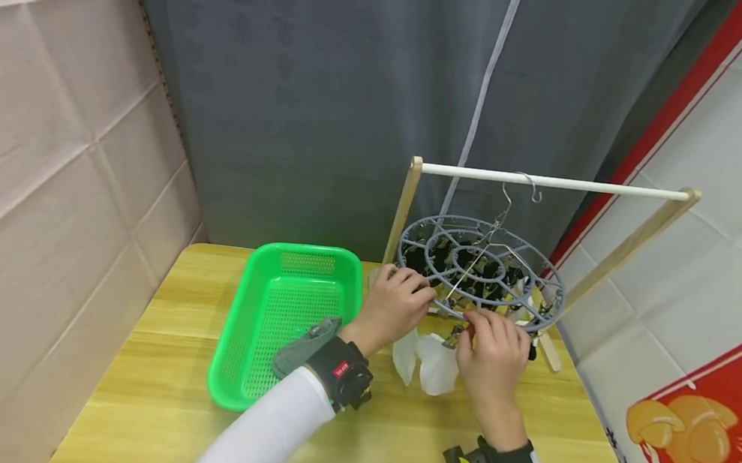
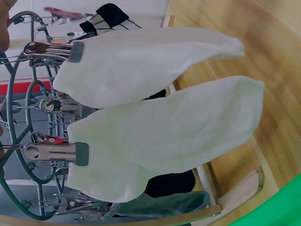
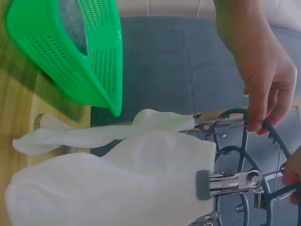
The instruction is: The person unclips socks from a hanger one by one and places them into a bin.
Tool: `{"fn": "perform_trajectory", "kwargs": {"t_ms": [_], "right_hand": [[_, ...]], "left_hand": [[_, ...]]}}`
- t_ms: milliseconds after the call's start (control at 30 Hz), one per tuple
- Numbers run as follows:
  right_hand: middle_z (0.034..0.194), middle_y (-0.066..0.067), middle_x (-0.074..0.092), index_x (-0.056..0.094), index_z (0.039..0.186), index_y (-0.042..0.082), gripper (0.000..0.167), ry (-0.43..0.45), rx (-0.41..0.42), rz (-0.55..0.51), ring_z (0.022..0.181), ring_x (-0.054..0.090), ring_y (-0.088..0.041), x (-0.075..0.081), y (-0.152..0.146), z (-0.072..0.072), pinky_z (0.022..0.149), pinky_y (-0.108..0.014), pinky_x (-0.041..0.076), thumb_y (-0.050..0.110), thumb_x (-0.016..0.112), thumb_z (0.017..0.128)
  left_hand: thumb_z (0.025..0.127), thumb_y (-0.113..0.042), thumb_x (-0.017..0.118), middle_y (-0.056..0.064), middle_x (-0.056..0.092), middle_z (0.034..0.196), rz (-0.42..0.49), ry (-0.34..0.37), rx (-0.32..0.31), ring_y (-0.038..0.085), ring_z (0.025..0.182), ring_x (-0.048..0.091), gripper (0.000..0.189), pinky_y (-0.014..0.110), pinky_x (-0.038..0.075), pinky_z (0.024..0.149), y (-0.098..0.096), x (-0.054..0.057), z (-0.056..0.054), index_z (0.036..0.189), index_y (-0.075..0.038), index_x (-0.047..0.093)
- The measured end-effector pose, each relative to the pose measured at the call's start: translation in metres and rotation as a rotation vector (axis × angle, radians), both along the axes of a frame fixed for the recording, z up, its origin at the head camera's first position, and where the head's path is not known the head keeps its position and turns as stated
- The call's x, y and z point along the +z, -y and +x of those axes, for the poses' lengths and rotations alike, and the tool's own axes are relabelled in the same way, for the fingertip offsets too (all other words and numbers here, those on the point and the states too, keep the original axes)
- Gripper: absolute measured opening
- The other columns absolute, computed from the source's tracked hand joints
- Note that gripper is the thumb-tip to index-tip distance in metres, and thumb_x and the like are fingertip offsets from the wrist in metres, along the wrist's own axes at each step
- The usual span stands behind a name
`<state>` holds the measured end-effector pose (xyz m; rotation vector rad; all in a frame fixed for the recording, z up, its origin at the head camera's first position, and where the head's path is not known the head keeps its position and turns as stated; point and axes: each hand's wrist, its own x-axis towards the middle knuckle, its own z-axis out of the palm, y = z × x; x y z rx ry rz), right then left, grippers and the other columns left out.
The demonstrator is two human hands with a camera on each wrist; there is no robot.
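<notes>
Both hands are at the near rim of a round grey clip drying hanger [image 1: 479, 303]. The left hand [image 1: 397, 302] pinches its rim on the left; in the right wrist view, that hand's thumb and fingers [image 3: 257, 106] close on the ring. My right hand [image 1: 494, 350] holds the rim farther right, fingers curled at the edge. Two white socks hang below from metal clips: one sock [image 2: 174, 136] by a grey-tipped clip [image 2: 56, 153], the other sock [image 2: 141, 66] by a similar clip [image 2: 54, 51]. A grey sock [image 1: 308, 345] lies in the green basket [image 1: 222, 352].
A stand with a white bar [image 1: 593, 186] and wooden legs [image 1: 627, 247] stands behind the hands; the hanger's metal hook [image 1: 506, 200] is near the bar. Dark and grey cloth pieces hang among the other clips. A grey curtain [image 1: 303, 104] covers the back.
</notes>
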<state>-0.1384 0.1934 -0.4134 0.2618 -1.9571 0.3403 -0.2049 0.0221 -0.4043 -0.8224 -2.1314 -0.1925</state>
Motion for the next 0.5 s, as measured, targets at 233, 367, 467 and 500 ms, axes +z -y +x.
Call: {"fn": "perform_trajectory", "kwargs": {"t_ms": [233, 367, 467, 500], "right_hand": [[0.09, -0.027, 0.055, 0.06, 0.088, -0.01, 0.026, -0.089, 0.218, -0.243, 0.083, 0.047, -0.04, -0.03, -0.006, 0.013, 0.078, -0.039, 0.034, 0.011, 0.059, 0.072], [0.094, -0.029, 0.054, 0.055, 0.097, -0.016, 0.031, 0.036, 0.291, -0.396, 0.088, 0.048, -0.037, -0.048, -0.006, 0.02, 0.088, -0.02, 0.036, 0.005, 0.061, 0.075], [0.108, -0.031, 0.056, 0.052, 0.114, -0.017, 0.04, 0.208, 0.307, -0.476, 0.099, 0.05, -0.035, -0.054, -0.004, 0.019, 0.092, -0.018, 0.037, -0.001, 0.064, 0.08], [0.113, -0.031, 0.056, 0.051, 0.12, -0.016, 0.042, 0.271, 0.31, -0.494, 0.103, 0.051, -0.035, -0.055, -0.003, 0.018, 0.093, -0.019, 0.038, -0.001, 0.064, 0.083]], "left_hand": [[0.09, -0.026, 0.063, -0.012, 0.072, 0.099, 0.009, -0.007, -0.001, 0.009, 0.096, 0.064, 0.012, 0.033, 0.046, 0.088, -0.002, 0.005, 0.005, 0.093, -0.031, 0.073], [0.091, -0.026, 0.062, -0.012, 0.072, 0.1, 0.005, 0.015, 0.001, 0.009, 0.097, 0.064, 0.013, 0.033, 0.045, 0.089, -0.002, 0.007, 0.005, 0.094, -0.03, 0.073], [0.091, -0.025, 0.062, -0.011, 0.072, 0.1, 0.004, 0.025, 0.0, 0.009, 0.097, 0.064, 0.013, 0.034, 0.045, 0.089, -0.002, 0.008, 0.006, 0.095, -0.03, 0.073], [0.091, -0.025, 0.062, -0.011, 0.072, 0.1, 0.004, 0.026, -0.002, 0.01, 0.097, 0.064, 0.013, 0.034, 0.045, 0.089, -0.002, 0.008, 0.006, 0.094, -0.03, 0.074]]}}
